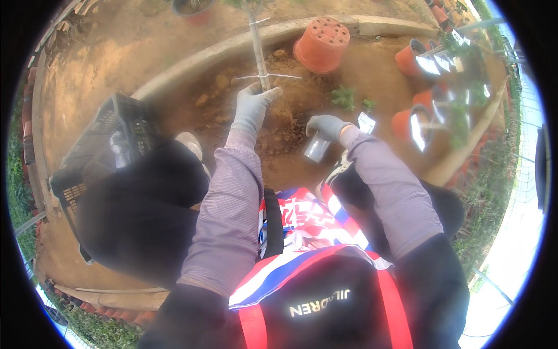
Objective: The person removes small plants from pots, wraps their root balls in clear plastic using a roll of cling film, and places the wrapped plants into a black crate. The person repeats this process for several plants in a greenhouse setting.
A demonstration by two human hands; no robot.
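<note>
My left hand [250, 109], in a grey glove, is closed round the lower part of a pale upright stem [256, 49]. White ties [268, 75] stick out sideways from the stem just above my fingers. Loose, lumpy soil [279, 125] lies round its foot. My right hand [328, 127], gloved too, is closed on a short, shiny silvery tool [317, 149] that points down toward the soil; its handle is hidden in my fist, and I cannot tell its exact kind. Small green leafy plants [343, 98] grow just beyond that hand.
An upturned terracotta-coloured pot [322, 46] with holes in its base stands beyond the soil. A black plastic crate [96, 136] is by my left knee. Several potted plants with white tags, one in an orange pot [402, 123], line the right. A curved pale kerb [197, 64] runs behind.
</note>
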